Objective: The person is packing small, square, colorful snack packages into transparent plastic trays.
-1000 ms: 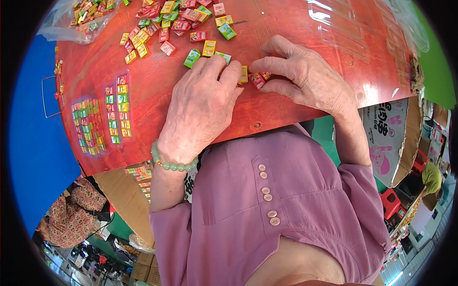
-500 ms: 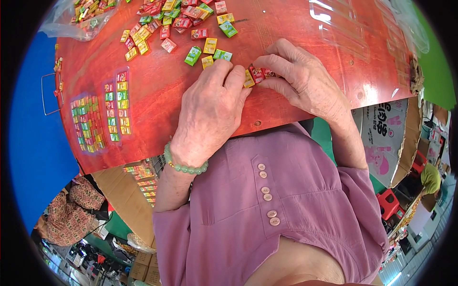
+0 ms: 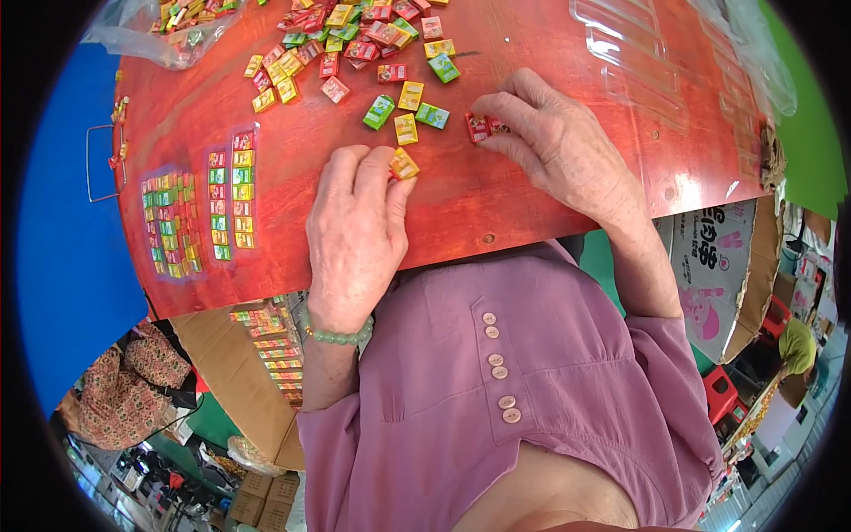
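Observation:
My left hand [image 3: 355, 232] lies palm down on the red table [image 3: 550, 53], its fingertips pinching a small yellow-orange packet [image 3: 404, 164]. My right hand [image 3: 557, 142] rests further right, its fingers closed on small red packets [image 3: 480, 128]. Between and beyond the hands lie loose green packets [image 3: 379, 112] and a yellow packet [image 3: 405, 129]. A scattered heap of several small coloured packets [image 3: 355, 35] spreads across the far side of the table.
Packed rows of packets in clear sleeves [image 3: 182, 217] lie at the table's left. A clear plastic tray [image 3: 634, 44] sits at the far right, a plastic bag of packets [image 3: 168, 27] at the far left. Cardboard boxes [image 3: 718, 266] stand below the table edge.
Both hands have drawn apart and back toward me. The left hand now pinches a yellow-orange packet by itself, while the right hand keeps the red packets.

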A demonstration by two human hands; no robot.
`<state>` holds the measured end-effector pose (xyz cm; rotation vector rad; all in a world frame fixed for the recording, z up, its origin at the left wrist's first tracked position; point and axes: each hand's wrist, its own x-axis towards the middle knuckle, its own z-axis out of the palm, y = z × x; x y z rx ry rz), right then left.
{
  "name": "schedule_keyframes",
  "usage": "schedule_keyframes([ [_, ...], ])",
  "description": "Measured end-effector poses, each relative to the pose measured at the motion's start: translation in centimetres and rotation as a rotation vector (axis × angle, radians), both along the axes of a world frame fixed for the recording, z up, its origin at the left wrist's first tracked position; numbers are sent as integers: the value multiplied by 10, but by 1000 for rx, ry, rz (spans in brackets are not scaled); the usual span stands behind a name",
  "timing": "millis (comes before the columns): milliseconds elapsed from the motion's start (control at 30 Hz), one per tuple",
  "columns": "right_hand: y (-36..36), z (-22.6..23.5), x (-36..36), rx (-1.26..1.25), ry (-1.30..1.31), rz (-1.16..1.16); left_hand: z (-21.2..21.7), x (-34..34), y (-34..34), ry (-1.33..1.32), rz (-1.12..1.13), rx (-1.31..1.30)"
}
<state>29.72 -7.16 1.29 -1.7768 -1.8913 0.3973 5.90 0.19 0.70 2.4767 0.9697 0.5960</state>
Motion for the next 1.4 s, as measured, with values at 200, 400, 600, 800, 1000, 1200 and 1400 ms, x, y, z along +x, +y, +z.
schedule_keyframes([
  [200,24,-6,9,49,-5,36,-2,2,15,25,66,29],
  [400,43,3,16,-52,-9,164,1,2,34,19,-53,47],
  [600,46,7,12,-117,54,210,1,9,42,-49,-155,-55],
  [800,46,2,3,-30,44,220,-6,13,41,-67,-135,24],
  [1000,32,-2,-7,60,5,186,-8,11,29,-69,-113,-5],
  [1200,1,-6,-16,72,-107,80,-5,13,10,-49,-160,32],
  [1400,-24,-9,-22,72,-139,-9,-4,18,-1,31,-194,52],
])
